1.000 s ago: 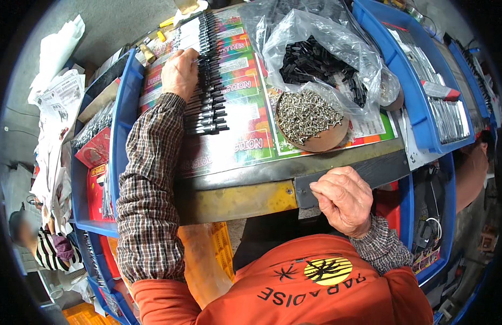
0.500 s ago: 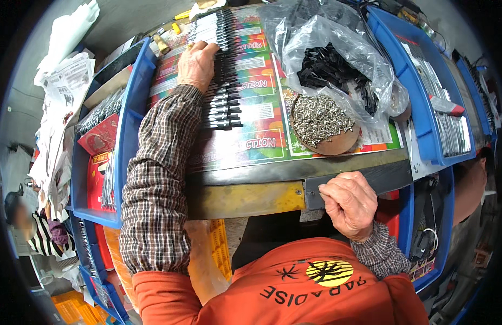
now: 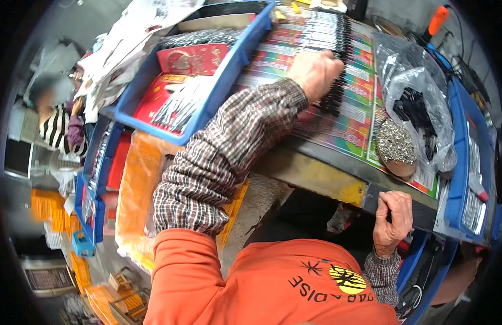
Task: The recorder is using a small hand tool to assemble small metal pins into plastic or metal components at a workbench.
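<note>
My left hand [image 3: 317, 73] lies across a row of thin pieces with black ends and pale metallic lengths [image 3: 325, 30], set side by side on the table. Its fingers are curled down, and whatever the fingertips hold is hidden. My right hand [image 3: 393, 219] rests at the front table edge [image 3: 348, 190], its bent fingers hooked against the dark corner piece. Beyond it stands a round dish [image 3: 401, 169] heaped with small metal rivet-like pins [image 3: 396, 140]. A clear plastic bag [image 3: 389, 67] next to the dish holds black parts [image 3: 413, 108].
A blue bin [image 3: 121, 111] with metal pieces and red cards stands left of my forearm; another blue bin [image 3: 454, 184] is at the right. Orange wrapped material [image 3: 137, 189] hangs below the left bin. Another person [image 3: 58, 127] in stripes is at the far left.
The view has swung left, so the table appears farther right. My right hand now touches the table edge instead of hovering before it. My left hand stays over the row.
</note>
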The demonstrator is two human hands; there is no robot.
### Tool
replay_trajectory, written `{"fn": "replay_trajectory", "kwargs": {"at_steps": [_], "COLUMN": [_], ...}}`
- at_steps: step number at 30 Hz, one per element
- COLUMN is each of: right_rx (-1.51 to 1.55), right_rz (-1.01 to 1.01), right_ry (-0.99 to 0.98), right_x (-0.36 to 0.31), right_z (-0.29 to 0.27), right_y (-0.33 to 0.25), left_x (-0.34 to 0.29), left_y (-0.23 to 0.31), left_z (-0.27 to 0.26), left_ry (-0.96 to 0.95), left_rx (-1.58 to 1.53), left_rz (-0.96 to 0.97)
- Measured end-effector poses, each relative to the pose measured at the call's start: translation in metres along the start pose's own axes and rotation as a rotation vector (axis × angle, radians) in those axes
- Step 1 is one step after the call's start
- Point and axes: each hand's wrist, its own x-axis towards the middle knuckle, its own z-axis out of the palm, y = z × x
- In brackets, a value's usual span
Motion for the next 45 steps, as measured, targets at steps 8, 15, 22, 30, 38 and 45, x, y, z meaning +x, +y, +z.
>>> {"fn": "replay_trajectory", "kwargs": {"at_steps": [8,15,22,30,38,45], "right_rx": [0.024,-0.008,0.02,-0.08,-0.087,-0.098], "right_rz": [0.023,0.03,0.065,0.075,0.04,0.093], "right_ry": [-0.002,0.022,0.007,-0.013,-0.069,-0.138], "right_x": [0.0,-0.003,-0.001,-0.012,-0.009,-0.003], "right_z": [0.004,0.004,0.012,0.003,0.009,-0.002], "right_y": [0.0,0.0,-0.002,0.023,0.033,0.049], "left_x": [-0.078,-0.129,-0.188,-0.162,-0.165,-0.154], "left_y": [0.001,-0.083,-0.159,-0.157,-0.156,-0.152], "left_z": [-0.095,-0.157,-0.168,-0.145,-0.141,-0.129], "left_ry": [-0.01,-0.133,-0.458,-0.469,-0.446,-0.366], "left_rx": [0.205,0.485,0.474,0.39,0.335,0.282], "left_rz": [-0.131,-0.423,-0.774,-0.732,-0.891,-0.87]}}
